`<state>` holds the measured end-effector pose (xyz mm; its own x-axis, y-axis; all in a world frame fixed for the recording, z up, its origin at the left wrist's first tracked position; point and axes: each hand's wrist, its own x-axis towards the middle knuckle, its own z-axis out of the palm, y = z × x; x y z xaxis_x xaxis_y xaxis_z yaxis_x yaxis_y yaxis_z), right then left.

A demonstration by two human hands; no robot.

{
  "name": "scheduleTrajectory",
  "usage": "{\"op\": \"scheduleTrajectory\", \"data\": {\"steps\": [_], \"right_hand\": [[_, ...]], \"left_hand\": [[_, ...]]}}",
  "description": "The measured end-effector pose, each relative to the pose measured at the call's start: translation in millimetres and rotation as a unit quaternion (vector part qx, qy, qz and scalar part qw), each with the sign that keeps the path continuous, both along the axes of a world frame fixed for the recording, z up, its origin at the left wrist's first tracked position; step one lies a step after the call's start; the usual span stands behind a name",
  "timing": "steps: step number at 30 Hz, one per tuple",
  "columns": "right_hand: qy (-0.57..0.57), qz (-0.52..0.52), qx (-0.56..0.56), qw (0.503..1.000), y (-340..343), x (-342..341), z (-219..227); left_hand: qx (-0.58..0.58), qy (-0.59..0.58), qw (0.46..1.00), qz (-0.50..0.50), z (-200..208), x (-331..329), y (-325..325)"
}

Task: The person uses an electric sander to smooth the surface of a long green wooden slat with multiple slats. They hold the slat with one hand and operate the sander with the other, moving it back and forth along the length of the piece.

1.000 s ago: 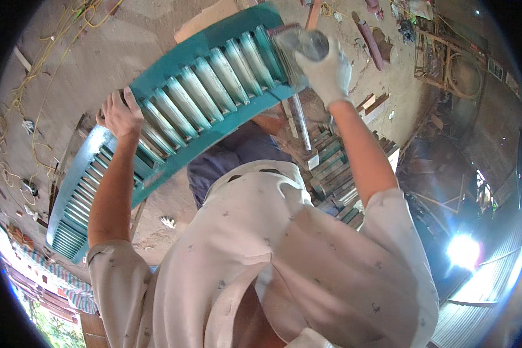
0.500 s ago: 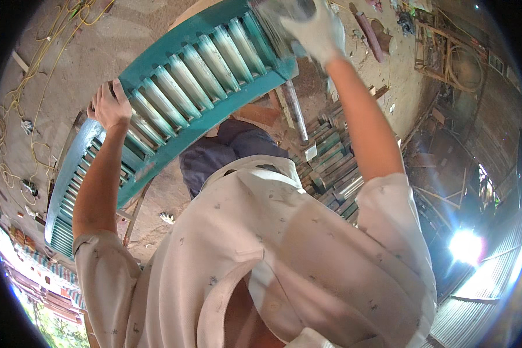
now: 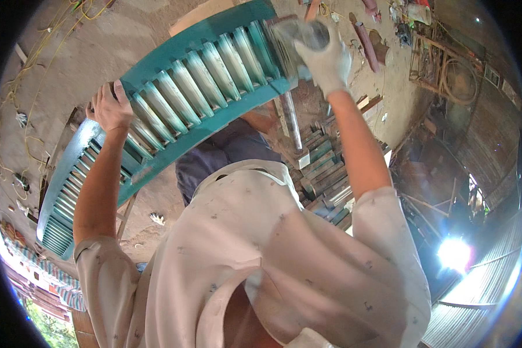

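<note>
A long teal louvered shutter (image 3: 200,124) stretches across in front of me, curved by the lens. Its slats (image 3: 182,87) in the upper part are streaked pale. My bare left hand (image 3: 111,107) grips the shutter's far-side rail, fingers bent over the edge. At the shutter's upper right end, my right hand (image 3: 326,62), in a white glove, is closed round a grey hand tool (image 3: 312,36) with a dark rounded top. Motion smears the tool, so its exact kind is unclear. It is over the end of the shutter; whether it touches the surface cannot be made out.
Stacked wooden strips (image 3: 325,168) lie beneath the shutter on my right. Yellow cords (image 3: 33,75) trail over the floor at left. A white glove (image 3: 156,218) lies on the ground near my legs. A wooden frame (image 3: 441,58) leans at the far right.
The shutter's right end sits slightly farther right and lower in view. My gloved right hand and its tool have shifted a little down; my left hand keeps its place on the rail.
</note>
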<state>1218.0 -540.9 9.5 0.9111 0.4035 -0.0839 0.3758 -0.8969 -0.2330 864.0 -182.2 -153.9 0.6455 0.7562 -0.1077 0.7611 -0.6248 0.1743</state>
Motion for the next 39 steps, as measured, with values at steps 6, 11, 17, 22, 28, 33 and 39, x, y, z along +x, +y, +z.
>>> {"op": "scheduleTrajectory", "data": {"steps": [6, 11, 17, 22, 28, 33, 39], "right_hand": [[-0.004, 0.04, 0.038, 0.998, 96, 58, 10], [0.037, 0.007, -0.01, 0.999, 83, 41, 18], [0.072, -0.012, 0.062, 0.995, -46, -25, 5], [0.065, -0.088, -0.011, 0.994, -78, -69, 8], [-0.012, -0.042, -0.022, 0.999, -2, -4, -4], [-0.025, 0.043, 0.046, 0.998, 89, 44, 5], [-0.04, 0.022, -0.008, 0.999, 102, 54, -1]], "left_hand": [[0.011, 0.023, 1.0, -0.01, -16, -5, 12], [0.008, 0.004, 1.0, 0.003, -15, -3, 12], [0.016, 0.002, 1.0, 0.003, -14, -2, 7], [-0.006, 0.006, 1.0, 0.006, -2, 1, 2], [0.012, -0.015, 1.0, -0.015, -9, -8, 2], [0.024, -0.024, 0.999, -0.017, -10, -10, 5], [0.007, -0.01, 1.0, 0.001, -7, 4, 8]]}}
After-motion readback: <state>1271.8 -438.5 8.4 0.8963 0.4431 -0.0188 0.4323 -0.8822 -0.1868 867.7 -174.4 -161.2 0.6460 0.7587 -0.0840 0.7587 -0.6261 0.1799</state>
